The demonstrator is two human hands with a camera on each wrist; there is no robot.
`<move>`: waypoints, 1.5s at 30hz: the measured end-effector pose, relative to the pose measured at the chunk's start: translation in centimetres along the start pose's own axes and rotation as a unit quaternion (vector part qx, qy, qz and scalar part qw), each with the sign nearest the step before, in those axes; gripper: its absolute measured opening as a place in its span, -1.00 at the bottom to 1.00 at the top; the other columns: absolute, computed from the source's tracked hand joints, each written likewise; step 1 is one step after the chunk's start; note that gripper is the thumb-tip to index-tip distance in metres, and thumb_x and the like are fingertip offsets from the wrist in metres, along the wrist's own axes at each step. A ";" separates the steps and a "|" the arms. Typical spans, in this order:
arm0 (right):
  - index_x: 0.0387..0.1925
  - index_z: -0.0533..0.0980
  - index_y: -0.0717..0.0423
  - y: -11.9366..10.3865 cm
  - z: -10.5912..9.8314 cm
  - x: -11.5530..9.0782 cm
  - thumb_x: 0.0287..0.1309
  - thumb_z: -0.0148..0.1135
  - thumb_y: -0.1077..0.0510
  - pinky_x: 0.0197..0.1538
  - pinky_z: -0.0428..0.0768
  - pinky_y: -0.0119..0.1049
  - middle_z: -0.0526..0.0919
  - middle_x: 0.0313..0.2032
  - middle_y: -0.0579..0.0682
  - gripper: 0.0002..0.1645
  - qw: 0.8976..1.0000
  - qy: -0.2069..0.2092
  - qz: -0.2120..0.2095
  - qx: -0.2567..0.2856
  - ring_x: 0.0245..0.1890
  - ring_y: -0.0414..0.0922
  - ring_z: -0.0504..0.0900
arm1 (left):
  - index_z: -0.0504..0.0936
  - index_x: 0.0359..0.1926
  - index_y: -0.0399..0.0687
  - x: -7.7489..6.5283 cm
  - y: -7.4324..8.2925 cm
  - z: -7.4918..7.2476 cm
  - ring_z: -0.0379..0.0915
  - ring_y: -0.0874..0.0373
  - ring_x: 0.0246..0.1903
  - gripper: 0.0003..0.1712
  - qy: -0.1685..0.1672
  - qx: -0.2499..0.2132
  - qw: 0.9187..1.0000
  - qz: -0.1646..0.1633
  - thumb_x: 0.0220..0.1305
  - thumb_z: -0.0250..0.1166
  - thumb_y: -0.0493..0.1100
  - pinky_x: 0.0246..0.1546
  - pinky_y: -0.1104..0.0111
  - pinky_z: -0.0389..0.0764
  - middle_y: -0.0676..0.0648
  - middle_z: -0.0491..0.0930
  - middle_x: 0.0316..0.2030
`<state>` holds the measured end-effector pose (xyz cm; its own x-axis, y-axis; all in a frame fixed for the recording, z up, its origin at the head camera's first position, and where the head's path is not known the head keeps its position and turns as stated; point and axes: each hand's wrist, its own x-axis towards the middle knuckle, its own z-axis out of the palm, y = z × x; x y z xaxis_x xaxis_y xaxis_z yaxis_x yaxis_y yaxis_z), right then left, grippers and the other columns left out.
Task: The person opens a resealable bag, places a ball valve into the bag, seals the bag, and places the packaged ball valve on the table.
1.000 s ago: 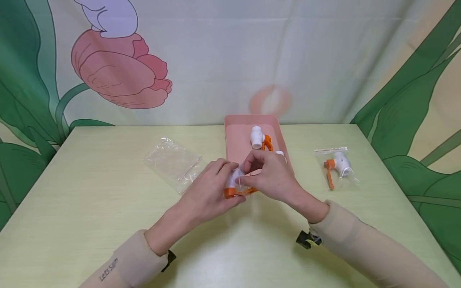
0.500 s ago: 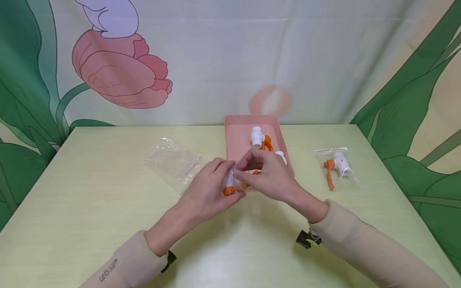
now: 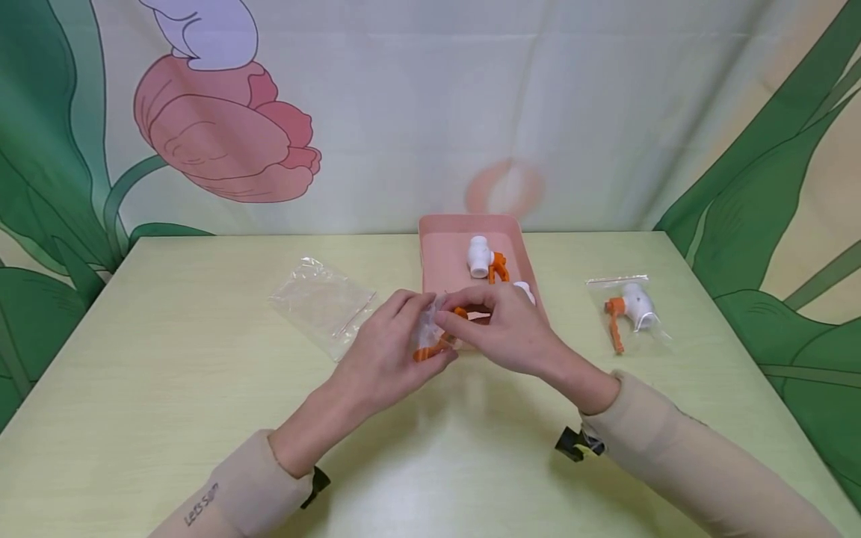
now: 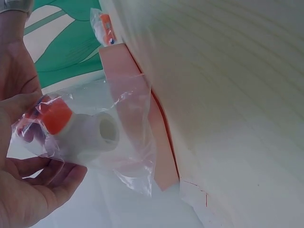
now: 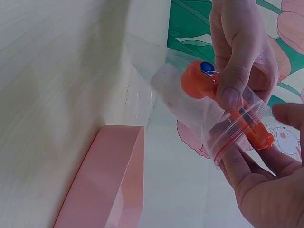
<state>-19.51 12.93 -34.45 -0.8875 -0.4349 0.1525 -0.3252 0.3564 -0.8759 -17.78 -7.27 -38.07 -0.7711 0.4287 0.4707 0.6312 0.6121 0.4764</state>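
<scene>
My left hand (image 3: 390, 351) holds a clear zip bag (image 4: 130, 159) with a white plastic ball valve (image 4: 78, 137) inside, above the table just in front of the pink tray. An orange lever handle (image 5: 260, 135) on the valve pokes out through the bag's mouth, seen in the right wrist view. Close by, my right hand (image 3: 507, 332) pinches at the bag's opening edge beside that handle. Its fingers partly hide the mouth in the head view. The valve's open round end points into the bag's closed bottom in the left wrist view.
A pink tray (image 3: 444, 258) behind my hands contains a white valve with an orange handle (image 3: 479, 258) and another valve (image 3: 525, 290), partly hidden. A flat clear bag (image 3: 319, 299) lies to the left. One more bagged valve (image 3: 637, 305) lies on the right.
The bagged valve has tilted and shifted slightly left in my left hand. Its orange handle has swung upward toward my right fingers, which now pinch at the bag's mouth beside it.
</scene>
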 end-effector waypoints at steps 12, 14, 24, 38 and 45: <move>-0.28 0.68 0.10 0.2 0.3 0.1 0.18 0.47 0.26 -0.13 0.73 -0.21 0.66 -0.12 -0.06 -0.91 0.997 -0.018 -0.067 0.016 -0.06 -0.09 0.62 | 0.56 0.20 -0.36 0.0 0.1 0.2 0.56 0.03 -0.09 -0.29 0.020 -0.009 1.000 0.016 0.10 0.61 -0.11 -0.04 0.25 0.66 -0.15 0.57 0.00; -0.29 0.70 0.12 0.1 0.3 0.1 0.18 0.46 0.27 -0.15 0.73 -0.22 0.64 -0.12 -0.06 -0.93 0.996 -0.011 -0.083 0.008 -0.05 -0.10 0.60 | 0.58 0.18 -0.34 0.1 0.1 0.3 0.56 0.04 -0.11 -0.32 0.032 -0.013 0.999 0.025 0.09 0.61 -0.13 -0.06 0.26 0.66 -0.14 0.57 -0.02; -0.37 0.65 0.04 -0.5 -0.1 0.0 0.23 0.38 0.30 -0.08 0.63 -0.23 0.65 -0.27 -0.17 -0.89 0.987 0.011 -0.150 -0.061 -0.17 -0.17 0.58 | 0.53 0.20 -0.35 0.3 0.6 0.5 0.53 0.05 -0.12 -0.22 0.037 -0.039 0.999 -0.005 0.07 0.63 -0.03 -0.08 0.24 0.64 -0.16 0.56 -0.02; -0.36 0.59 0.03 -1.1 -1.4 0.1 0.28 0.32 0.37 -0.06 0.49 -0.15 0.62 -0.34 -0.20 -0.81 0.978 -0.013 -0.196 -0.064 -0.17 -0.13 0.52 | 0.42 0.35 -0.27 0.1 0.3 0.0 0.51 0.10 -0.01 -0.04 0.024 -0.129 0.991 -0.038 0.05 0.64 0.07 0.07 0.22 0.57 -0.04 0.54 -0.01; -0.31 0.58 0.03 -1.1 -1.8 0.1 0.30 0.33 0.35 -0.02 0.49 -0.14 0.61 -0.31 -0.19 -0.84 0.976 -0.027 -0.201 -0.076 -0.16 -0.14 0.53 | 0.43 0.36 -0.30 0.2 -0.1 -0.6 0.52 0.07 0.00 -0.45 0.027 -0.150 0.987 -0.045 0.58 0.10 0.00 0.08 0.15 0.55 -0.08 0.58 -0.01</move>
<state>-19.82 14.01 -32.66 -0.6618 -0.6059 0.4415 -0.6916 0.2660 -0.6716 -17.93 -7.64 -37.58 -0.8242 0.3404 0.4526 0.5638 0.4177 0.7125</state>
